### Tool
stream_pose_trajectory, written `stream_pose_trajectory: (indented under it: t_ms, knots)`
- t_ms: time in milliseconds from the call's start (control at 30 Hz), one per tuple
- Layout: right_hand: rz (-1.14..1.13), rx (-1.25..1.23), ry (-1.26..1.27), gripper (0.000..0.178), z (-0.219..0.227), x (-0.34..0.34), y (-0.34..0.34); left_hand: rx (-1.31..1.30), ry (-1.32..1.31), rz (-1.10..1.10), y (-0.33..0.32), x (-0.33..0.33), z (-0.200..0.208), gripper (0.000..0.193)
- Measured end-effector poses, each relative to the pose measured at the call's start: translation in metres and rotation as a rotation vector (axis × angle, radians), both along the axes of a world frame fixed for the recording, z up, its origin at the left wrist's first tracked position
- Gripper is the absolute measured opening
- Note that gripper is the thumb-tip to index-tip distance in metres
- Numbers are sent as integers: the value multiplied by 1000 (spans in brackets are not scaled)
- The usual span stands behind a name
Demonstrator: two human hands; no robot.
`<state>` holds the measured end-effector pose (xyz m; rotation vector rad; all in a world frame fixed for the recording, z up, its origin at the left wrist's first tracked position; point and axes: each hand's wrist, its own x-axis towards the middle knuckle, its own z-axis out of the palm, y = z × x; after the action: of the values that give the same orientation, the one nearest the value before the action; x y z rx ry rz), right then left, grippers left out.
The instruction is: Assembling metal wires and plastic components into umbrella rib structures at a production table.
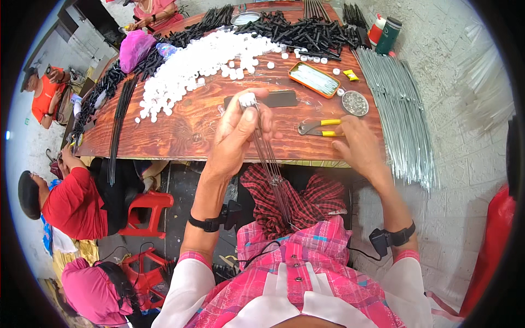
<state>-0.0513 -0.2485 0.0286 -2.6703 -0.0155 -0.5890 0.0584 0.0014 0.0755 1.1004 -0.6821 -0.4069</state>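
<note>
My left hand (240, 131) is raised over the table's near edge, its fingers wrapped round a bundle of thin metal ribs (266, 158). A white plastic piece (248, 100) tops the bundle above my thumb, and the lower ends hang down to my lap. On the table lies a pair of pliers (313, 128) with yellow handles, jaws pointing left. By the handle ends is my right hand (358, 143), thumb and fingers apart; whether it touches them is unclear. Behind my left hand a dark flat bar (279, 98) rests on the wood.
White caps (191, 60) form a large heap, with black tubular parts (311, 35) behind. An orange-rimmed tin (315, 80) of thin pieces and a round dish (355, 103) stand right. Long metal rods (399, 104) overhang the right edge. Co-workers sit left, one in red (76, 199).
</note>
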Motion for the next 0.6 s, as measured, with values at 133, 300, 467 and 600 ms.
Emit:
stream_pose_trajectory:
  t_ms: [133, 300, 467, 600]
  knots:
    - [-58, -196, 69, 28, -10, 8, -3, -106, 106, -98, 4, 2, 4, 52]
    - [166, -265, 33, 26, -14, 20, -9, -206, 124, -190, 17, 3, -5, 40]
    - [112, -70, 275, 20, 0, 22, 3, -231, 182, -132, 18, -4, -11, 32]
    - [117, 914, 531, 32, 11, 20, 3, -210, 157, -48, 10, -7, -11, 30]
